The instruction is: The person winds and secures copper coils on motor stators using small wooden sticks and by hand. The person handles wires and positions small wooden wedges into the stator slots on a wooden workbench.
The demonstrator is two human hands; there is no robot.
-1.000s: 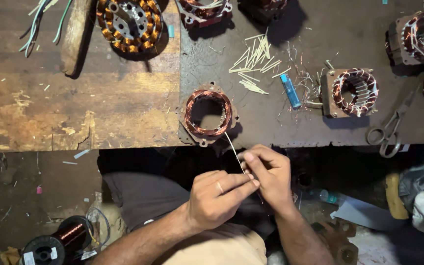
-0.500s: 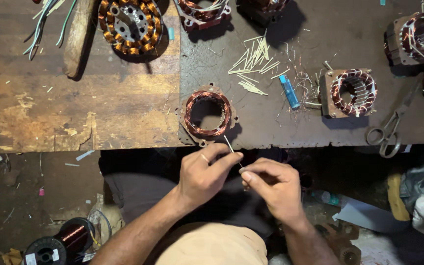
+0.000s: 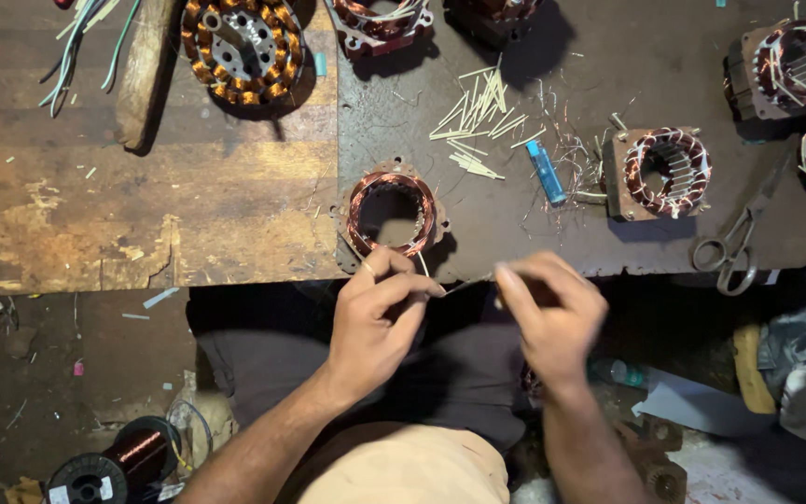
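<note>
Left hand [image 3: 380, 317] is pinched shut, thumb and forefinger nipping one end of a thin pale strip [image 3: 466, 283], and the right hand [image 3: 552, 317] is closed on the other end, fingers curled over it. That strip hangs in the air between the two hands, just off the near edge of the table [image 3: 235, 215] and a little below the copper-wound stator [image 3: 391, 213], which sits right at that edge.

Risk here, as I read it: the strip looks slight, and with both hands pulling from opposite ends it could bend or slip out of a pinch and drop into the dark gap over the lap. The left knuckles are close to the stator too, so a jerk could nudge it toward the edge, and its fine copper windings look easy to scuff.

Around them: a scatter of pale slivers [image 3: 478, 117] lies beyond the stator, a blue lighter [image 3: 547, 173] just right of that, then a square stator [image 3: 660, 173] trailing loose wire ends. Scissors [image 3: 734, 245] lie near the right edge, well clear of the right hand. A larger round winding [image 3: 243, 45] sits far left, and a spool of copper wire [image 3: 128, 457] rests on the floor. Nothing stands between the hands and the near stator.
</note>
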